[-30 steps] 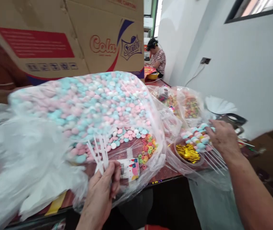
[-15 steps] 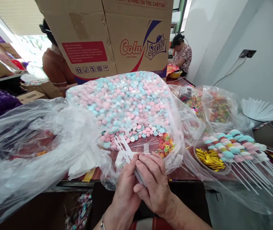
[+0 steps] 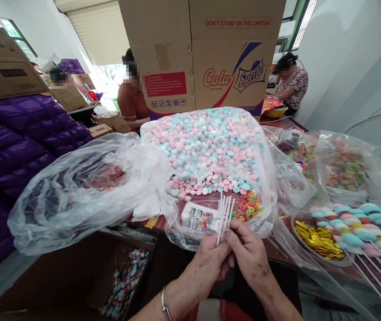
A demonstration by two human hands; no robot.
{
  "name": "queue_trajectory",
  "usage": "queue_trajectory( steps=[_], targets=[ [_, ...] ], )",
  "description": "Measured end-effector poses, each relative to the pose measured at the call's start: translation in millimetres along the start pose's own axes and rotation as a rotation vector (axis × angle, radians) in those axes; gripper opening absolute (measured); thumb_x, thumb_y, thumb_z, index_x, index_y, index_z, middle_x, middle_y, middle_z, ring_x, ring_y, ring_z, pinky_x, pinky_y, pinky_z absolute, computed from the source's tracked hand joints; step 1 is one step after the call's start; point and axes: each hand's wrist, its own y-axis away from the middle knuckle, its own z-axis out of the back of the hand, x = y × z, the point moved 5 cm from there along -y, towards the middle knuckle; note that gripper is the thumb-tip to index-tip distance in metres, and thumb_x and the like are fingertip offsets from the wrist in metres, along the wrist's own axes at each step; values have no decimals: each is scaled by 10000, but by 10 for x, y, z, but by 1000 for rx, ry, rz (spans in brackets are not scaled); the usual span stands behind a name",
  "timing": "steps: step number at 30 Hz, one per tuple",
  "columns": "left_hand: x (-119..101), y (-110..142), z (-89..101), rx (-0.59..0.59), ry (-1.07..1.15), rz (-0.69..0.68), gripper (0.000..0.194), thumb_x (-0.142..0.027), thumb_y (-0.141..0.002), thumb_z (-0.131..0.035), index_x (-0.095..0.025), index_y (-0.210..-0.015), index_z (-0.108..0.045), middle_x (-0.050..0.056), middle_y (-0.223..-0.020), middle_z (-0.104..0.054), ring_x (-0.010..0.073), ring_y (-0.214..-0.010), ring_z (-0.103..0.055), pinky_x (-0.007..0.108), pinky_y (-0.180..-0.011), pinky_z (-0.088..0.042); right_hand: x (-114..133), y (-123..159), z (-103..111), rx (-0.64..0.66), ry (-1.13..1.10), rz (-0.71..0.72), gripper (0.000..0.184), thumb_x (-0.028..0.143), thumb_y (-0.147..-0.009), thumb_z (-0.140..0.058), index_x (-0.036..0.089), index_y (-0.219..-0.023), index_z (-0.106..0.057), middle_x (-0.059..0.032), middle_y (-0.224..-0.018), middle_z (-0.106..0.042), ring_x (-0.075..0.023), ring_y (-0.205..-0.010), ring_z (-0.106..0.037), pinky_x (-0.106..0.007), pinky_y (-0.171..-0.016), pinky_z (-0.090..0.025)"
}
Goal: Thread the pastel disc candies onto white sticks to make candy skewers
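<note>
My left hand (image 3: 208, 258) grips upright thin white sticks (image 3: 224, 214), fingers closed; my right hand (image 3: 250, 254) has fingers bent against them. From sticks: clear plastic bag of pastel round candies (image 3: 206, 142) near 12 o'clock, clear bowl of gold ties (image 3: 346, 262) at 3.

Right grip (image 3: 248, 252) off candy skewers (image 3: 354, 238), white sticks (image 3: 223, 218) upright (nearly)

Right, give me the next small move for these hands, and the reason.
I'd probably have the right hand gently level the white sticks while the left hand steadies them. Their tops fan out slightly at uneven heights, and both hands are already at the bundle, just in front of the ring sweets.
</note>
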Motion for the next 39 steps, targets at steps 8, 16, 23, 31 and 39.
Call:
queue_trajectory(
  steps=[8,16,23,31,39],
  targets=[
    [14,-74,-46,43,-26,-15,526,-662,-814,-564,-183,-595,-550,-76,-426,-356,66,-373,-259,237,-392,-146,-21,-88,125,-34,75,-59,366,513,-904,-545,198,-724,-592,5,-644,-542,-145,-608,-528,-241,-551,-457],
    [-40,-90,226,-119,14,-141,420,-548,-828,-625,-165,-655,-600,-70,-478,-382,60,-411,-251,224,-407,-127,118,-288,141,33,165,65,291,393,-968,-459,200,-919,-672,-36,-811,-665,-189,-764,-621,-288,-683,-507],
    [-209,16,594,-363,226,-202,423,-532,-701,-762,-149,-836,-644,-90,-474,-429,34,-382,-234,180,-376,-144,267,-864,-419,352,671,406,276,111,-920,-441,198,-1029,-679,-72,-1002,-676,-211,-971,-608,-328,-857,-499],
    [-106,-28,796,-386,264,-174,434,-519,-671,-795,-147,-854,-666,-75,-468,-479,21,-339,-264,162,-355,-154,26,-1344,-1283,683,1124,765,243,186,-938,-539,178,-1159,-638,-102,-1123,-652,-239,-1014,-571,-347,-863,-497],
    [-75,-195,880,-391,246,-169,457,-544,-671,-792,-131,-788,-636,-72,-479,-497,19,-348,-281,159,-345,-174,-152,-1421,-920,660,1316,669,197,139,-930,-513,131,-1028,-685,-142,-1125,-661,-286,-1068,-566,-407,-884,-514]
  ],
)
